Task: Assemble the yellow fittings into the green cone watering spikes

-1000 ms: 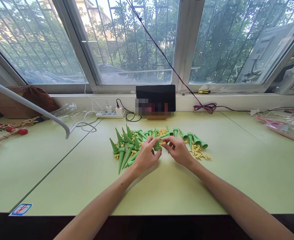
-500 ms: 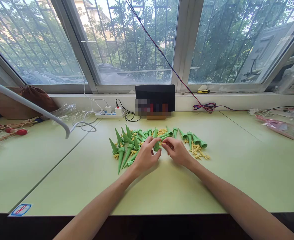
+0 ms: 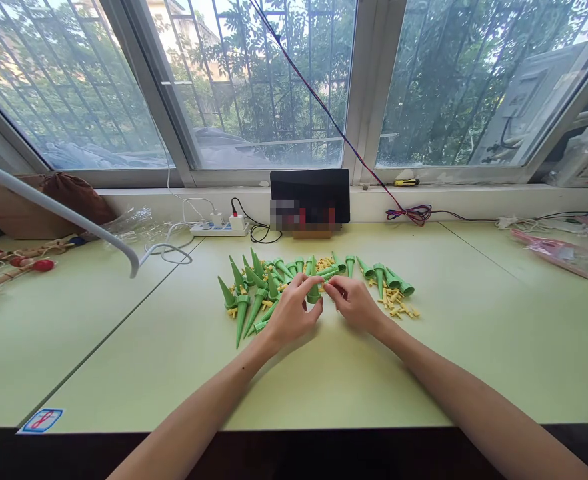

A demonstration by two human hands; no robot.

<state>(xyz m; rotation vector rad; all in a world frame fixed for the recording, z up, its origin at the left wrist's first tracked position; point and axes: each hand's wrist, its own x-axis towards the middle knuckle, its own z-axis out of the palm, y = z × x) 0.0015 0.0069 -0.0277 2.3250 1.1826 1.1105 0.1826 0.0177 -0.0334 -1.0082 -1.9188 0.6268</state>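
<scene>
My left hand (image 3: 294, 310) is closed around a green plastic watering spike (image 3: 313, 292), held point up between thumb and fingers. Against the spike's right side, my right hand (image 3: 353, 301) pinches a small yellow valve piece, mostly hidden by the fingertips. The fingertips of both hands nearly meet there. Left of my hands lies a heap of green spikes (image 3: 243, 313) with yellow T-shaped pieces among them. Beyond my right hand are more green spikes (image 3: 379, 277) and a loose pile of yellow T-shaped pieces (image 3: 397, 307).
A dark screen (image 3: 310, 193) stands at the back below the window. Behind on the left is a power strip (image 3: 219, 229) with cables. A white curved rod (image 3: 64, 210) crosses the left side. Wooden toys (image 3: 19, 263) lie far left, and a pink plastic bag (image 3: 549, 252) far right.
My right fingertips have shifted slightly left toward the green spike, and less of the yellow piece shows. My left hand holds the spike in the same place.
</scene>
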